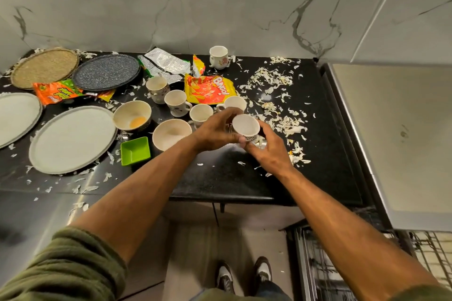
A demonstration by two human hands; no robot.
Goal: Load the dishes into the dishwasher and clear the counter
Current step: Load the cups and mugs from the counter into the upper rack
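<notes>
While both forearms are stretched over the black counter (pixel 220 178), a white patterned cup (pixel 245 127) is held between the two hands above its surface, mouth tilted toward the camera and nothing seen inside. The left hand (pixel 216 131) is curled round the cup's left side, its thumb pressed near the base; the right hand (pixel 269 151) is wrapped under and round the right side, fingers bent against the wall. Just behind, four more cups are clustered, the nearest (pixel 201 113) apparently empty. An orange residue is seen at the bottom of one cream bowl (pixel 132 116); a second bowl (pixel 171 133) is shown with a pale smear only. Nothing is seen in the green square dish (pixel 135 151). The dishwasher rack (pixel 318 271) is visible at lower right.
</notes>
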